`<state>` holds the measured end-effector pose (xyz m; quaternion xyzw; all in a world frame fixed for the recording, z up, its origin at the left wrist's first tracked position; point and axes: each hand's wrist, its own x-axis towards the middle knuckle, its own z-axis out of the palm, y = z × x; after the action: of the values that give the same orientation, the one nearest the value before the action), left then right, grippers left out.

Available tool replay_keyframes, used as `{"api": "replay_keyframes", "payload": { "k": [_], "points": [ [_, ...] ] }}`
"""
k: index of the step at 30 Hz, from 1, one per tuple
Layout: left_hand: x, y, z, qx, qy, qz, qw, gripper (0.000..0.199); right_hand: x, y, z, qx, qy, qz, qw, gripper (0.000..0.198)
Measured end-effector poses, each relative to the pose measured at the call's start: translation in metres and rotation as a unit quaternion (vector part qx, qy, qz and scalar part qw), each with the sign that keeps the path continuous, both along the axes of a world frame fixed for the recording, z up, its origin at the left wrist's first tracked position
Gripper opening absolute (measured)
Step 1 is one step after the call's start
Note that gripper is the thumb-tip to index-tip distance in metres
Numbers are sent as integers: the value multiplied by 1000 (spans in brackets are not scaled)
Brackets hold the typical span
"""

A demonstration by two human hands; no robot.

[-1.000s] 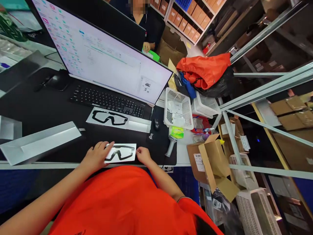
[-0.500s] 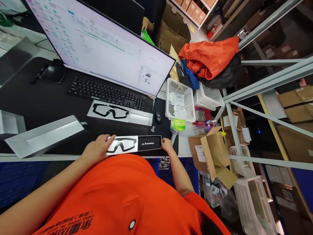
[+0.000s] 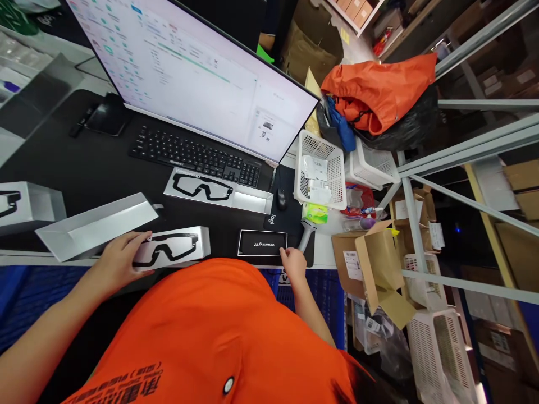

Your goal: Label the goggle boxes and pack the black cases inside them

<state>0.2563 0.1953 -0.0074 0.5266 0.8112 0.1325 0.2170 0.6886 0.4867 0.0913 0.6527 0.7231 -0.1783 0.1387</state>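
Note:
My left hand (image 3: 124, 257) is closed around the left end of a white box sleeve (image 3: 174, 247) printed with black glasses, at the desk's front edge. To its right, my right hand (image 3: 293, 262) pinches the right end of a black box with a white edge (image 3: 261, 243), which bears white lettering. Sleeve and black box are apart, with black mat between them. Behind them lies another white glasses sleeve (image 3: 200, 187), just in front of the keyboard (image 3: 193, 151). An open silver-white sleeve (image 3: 99, 224) rests left of my left hand.
A large monitor (image 3: 193, 67) stands behind the keyboard. One more glasses box (image 3: 31, 205) is at the far left. On the right are a mouse (image 3: 281, 198), a white basket (image 3: 300, 174), a grey handheld tool (image 3: 306, 235), an open carton (image 3: 357, 264) and metal shelving (image 3: 410, 224).
My left hand has drawn the printed sleeve leftward off the black box, which stays at my right hand. The whole view has shifted slightly, showing more of the far-left box.

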Motion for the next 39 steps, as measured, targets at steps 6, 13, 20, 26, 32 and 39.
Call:
{"api": "replay_keyframes", "payload": {
  "k": [6,13,20,26,32,39],
  "points": [
    [29,-6,33,96,-191,165,963,106,-18,-7,-9,-29,-5,-59,998,52],
    [33,-5,34,85,-170,115,975,98,-17,10,-1,-40,143,-104,983,48],
    [23,10,30,33,51,19,998,79,-15,9,22,-45,305,-118,944,54],
    [50,34,59,47,56,48,996,81,-6,11,66,-53,535,-208,817,75],
    [77,82,124,272,-12,-30,962,102,-66,-1,116,-46,585,-80,806,77],
    [74,108,152,78,-26,-161,984,98,-148,-36,89,-262,504,120,814,60]
  ]
}}
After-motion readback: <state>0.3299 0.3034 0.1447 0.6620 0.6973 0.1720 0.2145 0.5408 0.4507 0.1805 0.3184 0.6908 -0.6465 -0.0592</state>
